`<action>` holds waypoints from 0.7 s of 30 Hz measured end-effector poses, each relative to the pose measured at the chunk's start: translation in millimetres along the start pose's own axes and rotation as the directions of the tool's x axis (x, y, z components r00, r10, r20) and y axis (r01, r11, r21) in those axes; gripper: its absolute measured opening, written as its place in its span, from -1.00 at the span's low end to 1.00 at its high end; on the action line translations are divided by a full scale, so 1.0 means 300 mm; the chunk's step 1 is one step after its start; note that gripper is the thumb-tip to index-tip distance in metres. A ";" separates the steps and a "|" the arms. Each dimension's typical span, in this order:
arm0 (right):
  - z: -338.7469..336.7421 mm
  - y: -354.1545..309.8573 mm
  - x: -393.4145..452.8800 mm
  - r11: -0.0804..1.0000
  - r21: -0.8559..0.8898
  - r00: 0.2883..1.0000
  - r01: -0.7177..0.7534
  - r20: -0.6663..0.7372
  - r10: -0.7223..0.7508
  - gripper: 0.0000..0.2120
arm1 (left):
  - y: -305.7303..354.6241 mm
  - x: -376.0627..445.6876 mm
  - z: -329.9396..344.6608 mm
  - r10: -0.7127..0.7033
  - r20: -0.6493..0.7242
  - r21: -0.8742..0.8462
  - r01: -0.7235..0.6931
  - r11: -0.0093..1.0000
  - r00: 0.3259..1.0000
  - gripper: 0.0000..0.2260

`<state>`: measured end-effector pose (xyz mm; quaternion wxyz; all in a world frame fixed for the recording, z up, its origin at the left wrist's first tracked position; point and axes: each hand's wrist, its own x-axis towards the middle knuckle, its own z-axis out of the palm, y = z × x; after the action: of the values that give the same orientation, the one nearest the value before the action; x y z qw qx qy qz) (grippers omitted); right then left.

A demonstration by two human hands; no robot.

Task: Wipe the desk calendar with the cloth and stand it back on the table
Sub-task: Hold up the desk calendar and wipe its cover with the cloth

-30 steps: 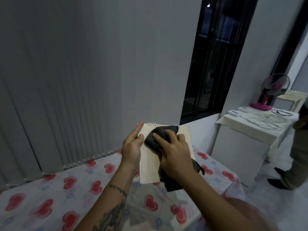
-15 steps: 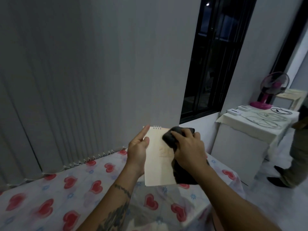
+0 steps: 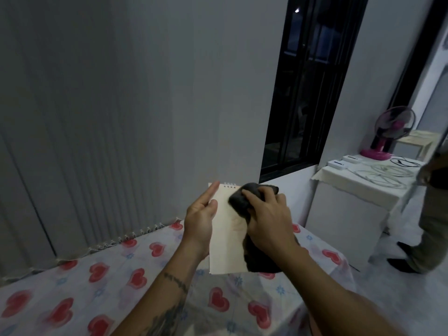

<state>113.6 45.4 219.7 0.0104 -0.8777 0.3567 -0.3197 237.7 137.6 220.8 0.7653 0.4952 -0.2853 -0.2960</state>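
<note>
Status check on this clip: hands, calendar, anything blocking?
Left hand holds calendar up over the table. Right hand presses cloth on its upper face, near the spiral. Not yet stood back. Nothing blocking.

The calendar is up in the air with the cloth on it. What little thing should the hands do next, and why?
Probably drag the dark cloth down the page. The right hand presses it near the spiral top of the desk calendar, while the pale lower part is bare and likely unwiped. The left hand should keep holding the left edge, above the heart-print table.
</note>
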 end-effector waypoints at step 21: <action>-0.015 0.051 -0.066 0.984 -0.064 0.983 0.166 0.084 -0.161 -0.58 | 0.044 0.074 -0.101 -0.043 -0.151 -0.162 0.018 0.987 0.988 -0.64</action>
<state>90.6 47.4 208.5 -0.0329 -0.9157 0.2939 -0.2721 276.6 143.6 225.6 0.8178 0.4578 -0.1926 -0.2907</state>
